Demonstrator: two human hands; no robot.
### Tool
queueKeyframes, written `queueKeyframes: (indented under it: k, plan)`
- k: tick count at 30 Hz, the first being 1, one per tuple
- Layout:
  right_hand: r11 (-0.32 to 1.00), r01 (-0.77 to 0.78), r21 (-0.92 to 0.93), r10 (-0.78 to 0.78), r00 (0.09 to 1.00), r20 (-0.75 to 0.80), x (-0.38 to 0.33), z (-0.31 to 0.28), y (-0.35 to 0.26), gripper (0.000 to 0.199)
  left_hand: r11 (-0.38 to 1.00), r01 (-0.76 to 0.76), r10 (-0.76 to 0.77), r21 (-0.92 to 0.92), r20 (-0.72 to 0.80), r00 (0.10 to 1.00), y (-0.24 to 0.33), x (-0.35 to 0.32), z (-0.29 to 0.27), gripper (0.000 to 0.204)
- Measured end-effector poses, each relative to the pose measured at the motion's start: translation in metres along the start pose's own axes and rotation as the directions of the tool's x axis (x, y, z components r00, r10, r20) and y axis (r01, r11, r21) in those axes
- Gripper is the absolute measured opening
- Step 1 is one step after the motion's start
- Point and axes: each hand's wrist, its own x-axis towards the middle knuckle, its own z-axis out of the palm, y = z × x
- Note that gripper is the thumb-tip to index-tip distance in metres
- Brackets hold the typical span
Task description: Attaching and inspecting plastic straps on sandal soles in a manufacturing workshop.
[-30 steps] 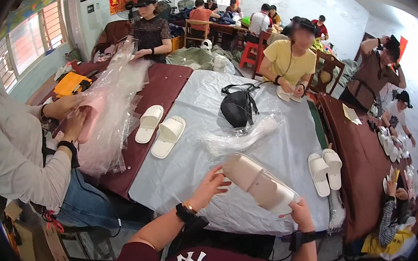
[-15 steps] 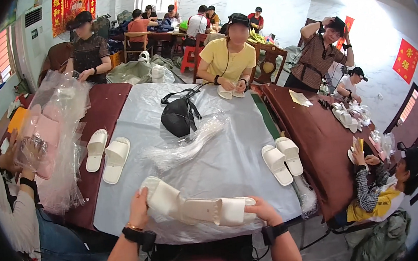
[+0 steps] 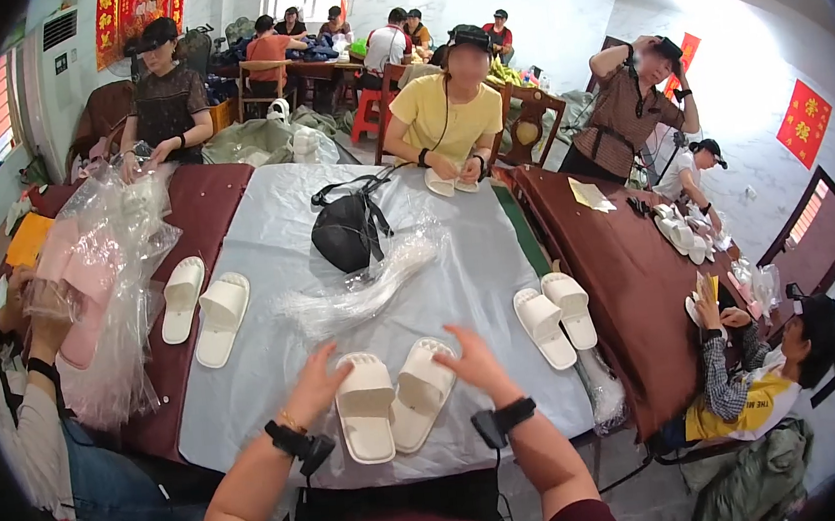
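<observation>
Two white slippers, a left one and a right one, lie flat side by side on the table in front of me. They point slightly apart, soles down. My left hand is open at the outer edge of the left slipper, its thumb at the toe strap. On the other side my right hand is open too, thumb against or just beside the right slipper's upper edge. Neither hand grips anything. Both wrists wear black straps with small devices.
A grey sheet covers the table. A black bag and clear plastic bags lie beyond the slippers. Other slipper pairs rest left and right. A person at left handles pink slippers; another sits opposite.
The two slippers, held up end to end between my hands before, now lie side by side on the table. Both hands have let go, and the right has moved inward and up.
</observation>
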Motion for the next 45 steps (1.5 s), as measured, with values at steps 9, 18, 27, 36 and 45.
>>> queueKeyframes:
  k: [9,18,27,36,45]
  plan:
    - [0.948,0.174,-0.268,-0.057,0.918,0.392,-0.045,0.035,0.001,0.079,0.960,-0.185,0.150,0.209,0.173,0.974,0.005,-0.050,0.014,0.069]
    - [0.811,0.473,-0.344,-0.568,0.496,-0.657,0.031,-0.146,-0.126,0.079,0.983,-0.077,0.052,0.166,0.152,0.987,0.014,-0.052,0.014,0.064]
    - [0.992,0.129,-0.004,-0.128,0.991,0.039,0.046,-0.148,-0.139,0.066,0.974,-0.116,0.091,0.196,0.135,0.987,0.009,-0.053,0.014,0.063]
    - [0.970,-0.037,-0.240,0.133,0.907,0.399,-0.043,0.010,-0.029,0.080,0.988,-0.074,0.056,0.135,0.138,0.989,-0.002,-0.068,0.016,0.063]
    - [0.975,-0.054,-0.216,0.063,0.997,0.035,-0.054,0.053,-0.001,0.066,0.988,-0.068,0.045,0.141,0.166,0.985,0.020,-0.060,0.022,0.067]
